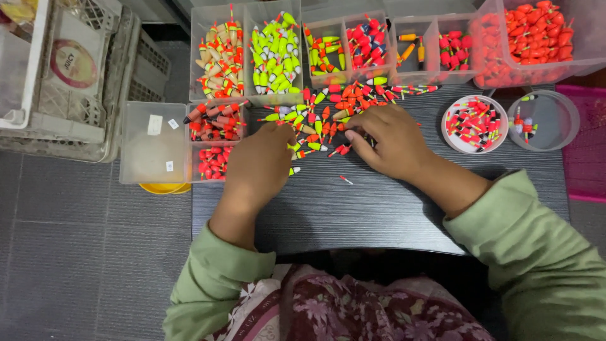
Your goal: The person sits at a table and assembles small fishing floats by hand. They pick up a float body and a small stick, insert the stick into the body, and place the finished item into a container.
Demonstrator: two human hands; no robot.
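In the head view, both hands rest on a dark tabletop (353, 208), at the edge of a loose pile of small fishing floats (328, 117) in red, orange, yellow-green and white. The pile lies in the middle of the tabletop, just in front of a row of clear plastic bins (315, 38), and each bin holds floats of a similar colour.

The left hand (260, 161) lies palm down with its fingers curled into the pile. The fingertips are hidden among the floats, so I cannot tell if it grips one. The right hand (388, 139) is also palm down. Its fingers are bent and pinch at floats on the right side of the pile, but the exact float is too small to make out.

To the right stand a round white dish (451, 136) with floats inside and a round clear container (558, 123) with only a few. One single float (346, 180) lies apart, near the hands. Both sleeves (530, 252) are light green.
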